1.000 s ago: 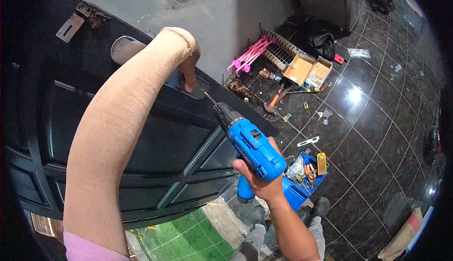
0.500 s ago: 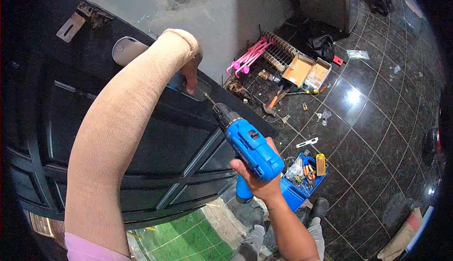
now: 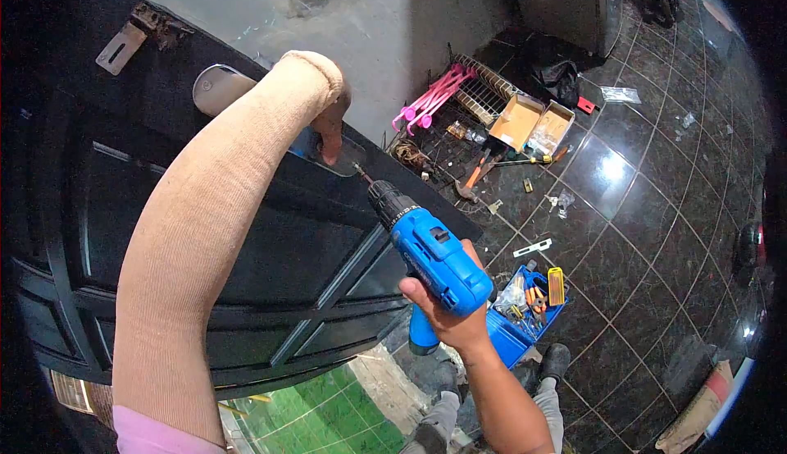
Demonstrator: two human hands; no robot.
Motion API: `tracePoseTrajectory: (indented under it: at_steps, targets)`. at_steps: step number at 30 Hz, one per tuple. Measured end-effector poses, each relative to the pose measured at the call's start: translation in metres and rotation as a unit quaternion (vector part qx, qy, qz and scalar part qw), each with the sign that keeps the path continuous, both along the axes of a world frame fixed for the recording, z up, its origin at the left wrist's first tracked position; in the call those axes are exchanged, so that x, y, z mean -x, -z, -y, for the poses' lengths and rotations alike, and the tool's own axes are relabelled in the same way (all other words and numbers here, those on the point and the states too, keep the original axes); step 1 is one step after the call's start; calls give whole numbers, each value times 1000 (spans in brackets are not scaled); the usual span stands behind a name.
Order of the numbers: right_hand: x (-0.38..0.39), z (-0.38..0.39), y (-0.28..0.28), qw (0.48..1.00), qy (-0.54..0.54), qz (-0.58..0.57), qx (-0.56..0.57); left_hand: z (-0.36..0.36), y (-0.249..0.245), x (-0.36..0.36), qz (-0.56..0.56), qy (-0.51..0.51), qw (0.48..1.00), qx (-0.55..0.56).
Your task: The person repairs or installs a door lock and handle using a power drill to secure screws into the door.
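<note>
My right hand is wrapped round the grip of a blue cordless drill. The drill points up and left, its bit meeting the lower end of a long metal door plate with rounded ends. That plate lies along the edge of a black panelled door. My left hand, reaching over in a beige sleeve, grips the plate close to the bit. One finger points down onto it; the sleeve and wrist hide the other fingers and the plate's middle.
A rusty slotted bracket sits near the door's upper corner. On the dark tiles are a hammer, open cardboard boxes, a wire rack with pink rods, and a blue toolbox beside my feet.
Almost nothing differs. The drill and both hands keep nearly the same place, with the bit still at the plate's end.
</note>
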State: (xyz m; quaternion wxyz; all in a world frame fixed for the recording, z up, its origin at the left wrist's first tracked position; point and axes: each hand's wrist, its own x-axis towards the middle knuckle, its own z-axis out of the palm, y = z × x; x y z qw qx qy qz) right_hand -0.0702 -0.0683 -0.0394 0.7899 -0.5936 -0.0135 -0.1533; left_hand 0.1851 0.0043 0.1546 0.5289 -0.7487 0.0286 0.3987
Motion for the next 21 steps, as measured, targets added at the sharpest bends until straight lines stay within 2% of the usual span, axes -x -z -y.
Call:
tracePoseTrajectory:
  at_steps: [16, 21]
  targets:
    - [-1, 3, -4, 1000, -3, -11, 10, -2, 1, -2, 5, -12, 1000, 6]
    - [-1, 6, -9, 998, -2, -14, 58, -5, 3, -3, 5, -18, 1000, 11]
